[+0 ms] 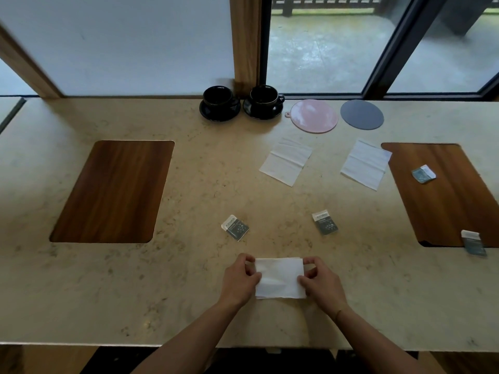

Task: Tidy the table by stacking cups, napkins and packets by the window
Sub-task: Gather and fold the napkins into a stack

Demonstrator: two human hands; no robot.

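Nearest, low in the frame's centre, a folded napkin (279, 278) lies on the table (135, 292), pinched at its left edge by the left hand (239, 279) and at its right edge by the right hand (320, 282). Just beyond sit two packets (235, 227) (324, 222); two more (424, 174) (474, 242) lie at the right, on or by a wooden inlay (445, 201). Further up, right of centre, two flat napkins (286, 161) (365, 163) lie apart. Farthest, by the window (324, 49), stand two black cups (219, 96) (265, 95) on saucers, beside a pink coaster (314, 116) and a grey coaster (361, 114).
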